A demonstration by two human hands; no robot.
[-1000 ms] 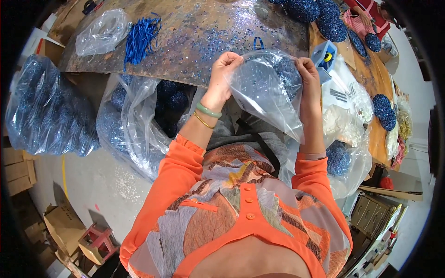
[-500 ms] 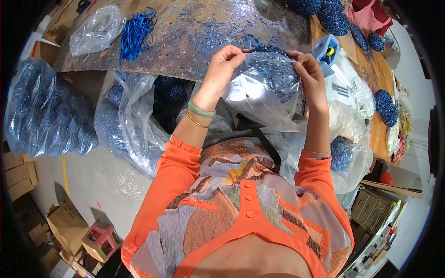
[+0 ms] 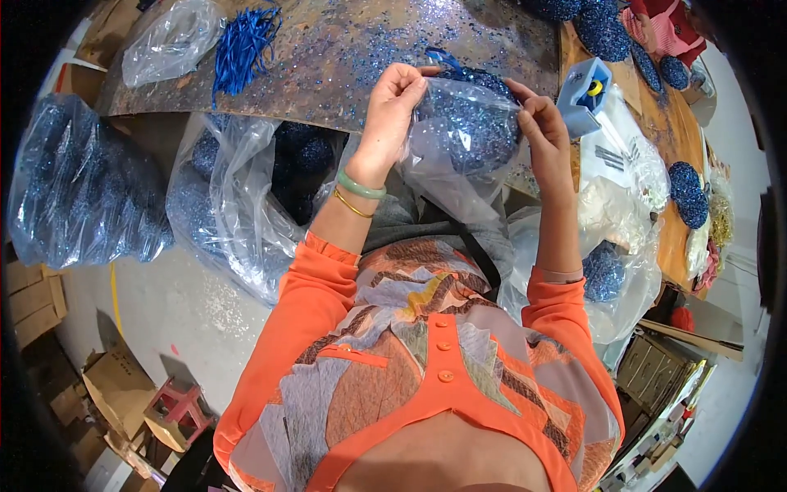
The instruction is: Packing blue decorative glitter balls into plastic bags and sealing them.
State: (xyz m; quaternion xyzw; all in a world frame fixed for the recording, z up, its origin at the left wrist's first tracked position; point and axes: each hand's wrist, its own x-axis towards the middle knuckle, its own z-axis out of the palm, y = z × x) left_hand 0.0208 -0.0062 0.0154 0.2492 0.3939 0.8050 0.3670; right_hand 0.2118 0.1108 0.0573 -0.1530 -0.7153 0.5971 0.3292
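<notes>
Between my hands is a clear plastic bag [image 3: 447, 176], its mouth spread at the top, with a blue glitter ball [image 3: 471, 123] inside or behind its film. My left hand [image 3: 393, 102] pinches the bag's left edge between thumb and fingers. On the other side my right hand [image 3: 541, 127] grips the bag's right edge. A blue ribbon [image 3: 443, 57] pokes up above the ball. The bag's lower part hangs loose over my lap.
Blue ribbons [image 3: 247, 49] and a crumpled clear bag [image 3: 172, 41] lie on the glitter-strewn table [image 3: 336, 57]. A blue tape dispenser [image 3: 584, 94] stands right. Large bags of blue balls [image 3: 86, 189] sit left; more glitter balls [image 3: 687, 194] rest on the right table.
The ball now shows more fully through the bag, and the bag's film hangs straighter with less glare. My left hand has risen slightly; both hands keep their grip on the bag's edges.
</notes>
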